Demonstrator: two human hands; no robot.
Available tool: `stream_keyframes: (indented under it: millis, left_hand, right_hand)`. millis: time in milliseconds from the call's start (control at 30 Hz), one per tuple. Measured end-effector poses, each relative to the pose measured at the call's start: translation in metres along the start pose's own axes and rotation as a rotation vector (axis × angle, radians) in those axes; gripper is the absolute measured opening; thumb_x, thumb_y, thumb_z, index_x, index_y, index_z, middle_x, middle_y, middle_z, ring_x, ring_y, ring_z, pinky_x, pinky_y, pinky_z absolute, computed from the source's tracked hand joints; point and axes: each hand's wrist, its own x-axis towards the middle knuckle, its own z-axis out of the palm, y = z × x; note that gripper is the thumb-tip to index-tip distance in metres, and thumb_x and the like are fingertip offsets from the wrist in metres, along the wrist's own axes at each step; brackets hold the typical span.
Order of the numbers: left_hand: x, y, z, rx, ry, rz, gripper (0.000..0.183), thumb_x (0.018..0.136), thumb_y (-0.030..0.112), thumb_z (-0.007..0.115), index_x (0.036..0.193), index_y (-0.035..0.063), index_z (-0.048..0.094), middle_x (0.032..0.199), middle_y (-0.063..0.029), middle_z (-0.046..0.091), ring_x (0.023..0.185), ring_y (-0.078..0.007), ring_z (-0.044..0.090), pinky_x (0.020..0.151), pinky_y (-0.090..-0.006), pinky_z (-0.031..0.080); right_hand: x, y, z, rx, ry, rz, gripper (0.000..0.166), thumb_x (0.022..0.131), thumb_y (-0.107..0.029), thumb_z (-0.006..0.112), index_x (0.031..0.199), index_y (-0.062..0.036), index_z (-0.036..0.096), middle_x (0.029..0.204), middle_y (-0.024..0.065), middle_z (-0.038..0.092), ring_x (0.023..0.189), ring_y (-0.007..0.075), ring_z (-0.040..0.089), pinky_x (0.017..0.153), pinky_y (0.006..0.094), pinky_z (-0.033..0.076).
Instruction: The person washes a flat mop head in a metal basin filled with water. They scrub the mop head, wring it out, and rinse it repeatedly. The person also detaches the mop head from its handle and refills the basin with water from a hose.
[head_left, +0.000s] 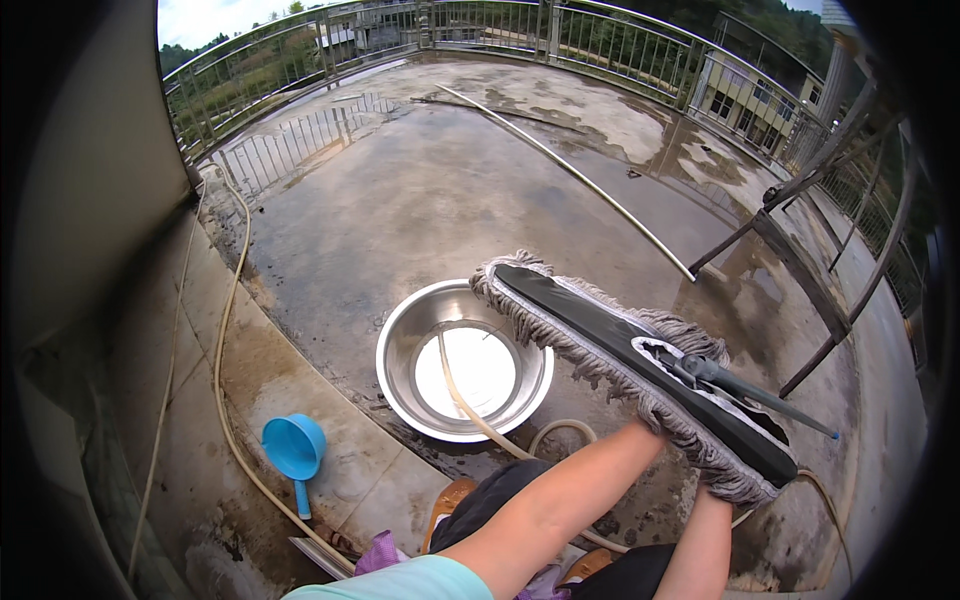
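Observation:
A flat mop head (637, 367) with grey string fringe and a dark backing is held up at a slant, right of centre. My left hand (651, 429) holds it from below at the middle, with the fingers hidden by the fringe. Nearer the lower right end, my right hand (714, 487) is also under it, mostly hidden. A grey mop handle (772, 401) runs from its joint towards the right. Left of the mop, a steel basin (390, 367) stands on the wet floor, partly overlapped by the fringe. The end of a pale hose (461, 401) lies inside the basin.
A blue plastic dipper (292, 448) lies on the tiled step (352, 457) at left, beside more hose (225, 330). A long pale pole (577, 176) crosses the wet concrete floor. A wooden frame (802, 277) stands at right. Metal railing (622, 49) encloses the far side.

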Motion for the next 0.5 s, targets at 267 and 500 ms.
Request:
stream_keyframes:
  millis: [267, 500]
  left_hand:
    - [-0.002, 0.004, 0.005, 0.053, 0.053, -0.001, 0.021, 0.087, 0.03, 0.04, 0.081, 0.0135, 0.052, 0.076, -0.0017, 0.05, 0.073, -0.0142, 0.048, 0.068, -0.0259, 0.042]
    - [-0.006, 0.007, 0.008, 0.156, 0.146, -0.017, 0.022, 0.087, 0.031, 0.04, 0.082, 0.0136, 0.052, 0.077, -0.0019, 0.051, 0.074, -0.0144, 0.048, 0.069, -0.0263, 0.042]
  right_hand:
    - [-0.001, 0.008, 0.007, -0.044, 0.008, -0.011, 0.05, 0.087, -0.043, 0.033, 0.121, -0.0073, 0.042, 0.126, 0.0109, 0.042, 0.113, 0.0284, 0.04, 0.1, 0.0406, 0.029]
    - [0.002, 0.02, 0.015, -0.081, 0.014, -0.037, 0.051, 0.086, -0.043, 0.033, 0.121, -0.0077, 0.041, 0.127, 0.0105, 0.042, 0.114, 0.0281, 0.04, 0.1, 0.0404, 0.028]
